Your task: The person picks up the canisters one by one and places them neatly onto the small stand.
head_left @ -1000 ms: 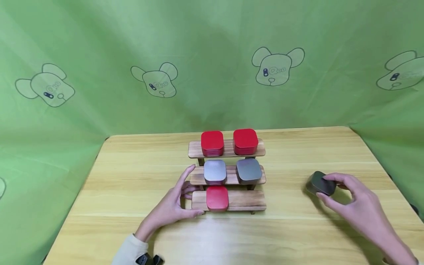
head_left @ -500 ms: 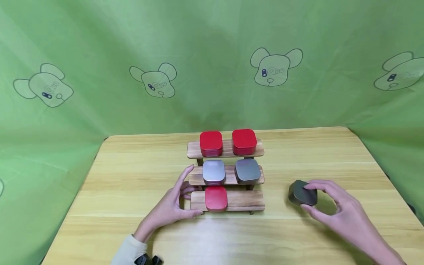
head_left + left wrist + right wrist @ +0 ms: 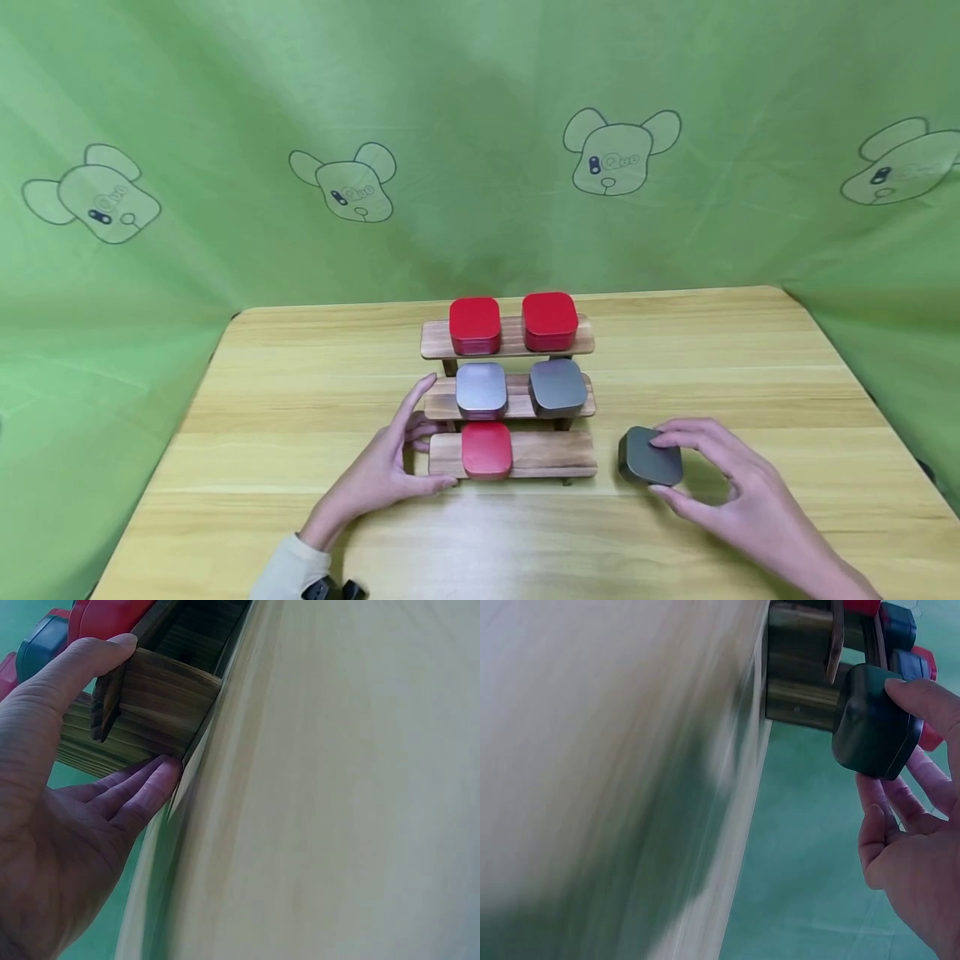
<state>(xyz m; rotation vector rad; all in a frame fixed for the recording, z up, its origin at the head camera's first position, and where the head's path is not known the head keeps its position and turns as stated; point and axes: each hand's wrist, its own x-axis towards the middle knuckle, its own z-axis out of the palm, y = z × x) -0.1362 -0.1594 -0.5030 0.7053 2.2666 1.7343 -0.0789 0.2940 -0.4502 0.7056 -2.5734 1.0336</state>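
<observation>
My right hand [image 3: 738, 496] pinches a dark grey square tin [image 3: 651, 457] between thumb and fingers, to the right of a three-step wooden display stand [image 3: 555, 454]. In the right wrist view, the dark tin [image 3: 874, 724] is held above the table. My left hand [image 3: 382, 467] holds the left end of the stand, its thumb at the bottom step's front edge. On the bottom step's left part sits a red tin [image 3: 486, 451]. A silver tin [image 3: 481, 390] and a grey tin [image 3: 558, 387] share the middle step. Two more red tins, left [image 3: 475, 325] and right [image 3: 550, 321], stand on top.
A light wooden table [image 3: 300, 350] carries the stand. Green cloth [image 3: 480, 167] printed with bear heads hangs behind the table and along its sides. On the left wrist is a dark strap [image 3: 322, 588].
The right hand has brought the dark grey tin leftward and nearer the front, closer to the stand. The left hand stays at the stand's left end. The view shifts slightly.
</observation>
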